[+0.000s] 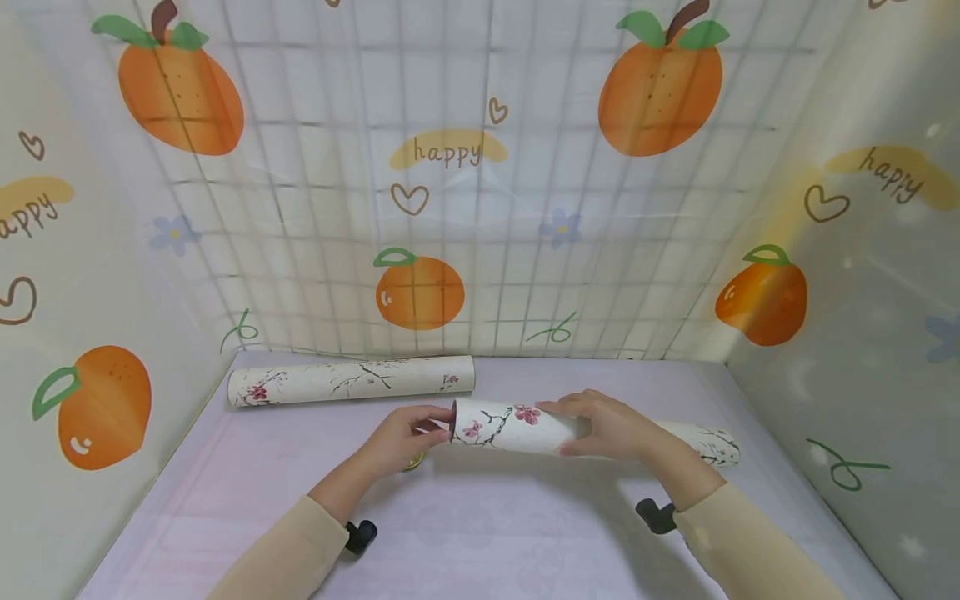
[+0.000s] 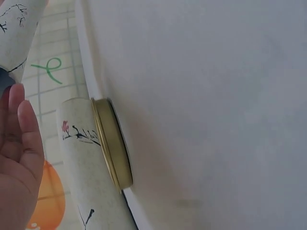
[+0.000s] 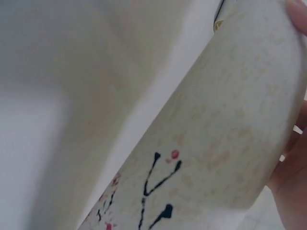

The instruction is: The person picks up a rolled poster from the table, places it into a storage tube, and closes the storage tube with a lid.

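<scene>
One pale table [image 1: 480, 542]. Blossom-print tubes, two: front tube [image 1: 498, 425] roughly 9-to-3, back tube [image 1: 408, 378] at its 10 o'clock. Hands, two — right hand [image 1: 611, 425] gripping the front one, left hand [image 1: 397, 439] at its 9 o'clock end, can't tell if pinching. One gold lid [image 2: 117, 143], 7-ish from that end.

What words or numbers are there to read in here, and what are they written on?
"happy": on the back wall.
"happy": on the right wall.
"appy": on the left wall; the picture's edge cuts off its start.
No numbers I can be sure of: the green squiggles look like curly drawings.
No words show on the held tube or the far tube.
</scene>
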{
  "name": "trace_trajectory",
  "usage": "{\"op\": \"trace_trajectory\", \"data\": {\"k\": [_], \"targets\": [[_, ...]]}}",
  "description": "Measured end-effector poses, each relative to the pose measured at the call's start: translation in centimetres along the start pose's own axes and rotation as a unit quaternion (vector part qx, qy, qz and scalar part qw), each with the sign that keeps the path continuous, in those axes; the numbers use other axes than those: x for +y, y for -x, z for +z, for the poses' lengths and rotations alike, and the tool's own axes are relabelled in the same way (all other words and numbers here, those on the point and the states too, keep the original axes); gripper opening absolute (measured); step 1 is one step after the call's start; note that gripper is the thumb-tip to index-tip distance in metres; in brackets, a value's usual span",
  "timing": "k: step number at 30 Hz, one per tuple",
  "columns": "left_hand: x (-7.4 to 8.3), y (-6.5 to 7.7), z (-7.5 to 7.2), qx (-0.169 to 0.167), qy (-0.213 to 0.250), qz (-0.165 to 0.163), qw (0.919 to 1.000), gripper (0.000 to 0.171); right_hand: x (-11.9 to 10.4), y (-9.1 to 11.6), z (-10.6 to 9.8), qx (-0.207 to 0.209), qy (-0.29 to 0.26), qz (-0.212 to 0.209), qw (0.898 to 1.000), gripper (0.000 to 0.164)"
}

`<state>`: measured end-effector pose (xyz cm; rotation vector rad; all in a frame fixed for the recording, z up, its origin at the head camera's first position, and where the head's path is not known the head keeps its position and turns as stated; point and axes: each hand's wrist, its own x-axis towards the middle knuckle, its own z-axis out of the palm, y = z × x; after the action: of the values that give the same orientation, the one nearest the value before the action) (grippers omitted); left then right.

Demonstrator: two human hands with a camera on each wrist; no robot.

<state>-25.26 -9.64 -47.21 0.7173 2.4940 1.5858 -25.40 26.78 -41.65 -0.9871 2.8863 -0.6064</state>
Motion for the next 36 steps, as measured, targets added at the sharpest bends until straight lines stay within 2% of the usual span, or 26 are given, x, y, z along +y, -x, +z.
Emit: {"op": "trace_trajectory", "data": {"k": [10, 21, 27, 33, 36], "targets": [[-0.8, 0.9, -1.5, 0.009, -0.013, -0.022, 0.9996, 0.032, 0.4, 0.2, 0.1, 0.001, -0.004, 0.012, 1.0, 0.07], [-2.1, 1.7, -3.1, 0.009, -0.028, -0.02, 0.9994, 0.031, 0.8, 0.4, 0.2, 0.001, -0.003, 0.008, 1.0, 0.069], [-2.6, 2.1, -3.9, 0.002, -0.066, -0.05, 0.9965, 0.034, 0.7, 0.4, 0.1, 0.002, 0.006, 0.013, 1.0, 0.07], [-2.7, 2.1, -4.5, -0.025, -0.098, -0.092, 0.9905, 0.041, 0.6, 0.5, 0.0, 0.005, 0.002, 0.016, 1.0, 0.069], [-2.8, 2.0, -4.6, -0.042, -0.123, -0.101, 0.9864, 0.045, 0.6, 0.6, -0.1, 0.002, 0.002, 0.019, 1.0, 0.069]]}}
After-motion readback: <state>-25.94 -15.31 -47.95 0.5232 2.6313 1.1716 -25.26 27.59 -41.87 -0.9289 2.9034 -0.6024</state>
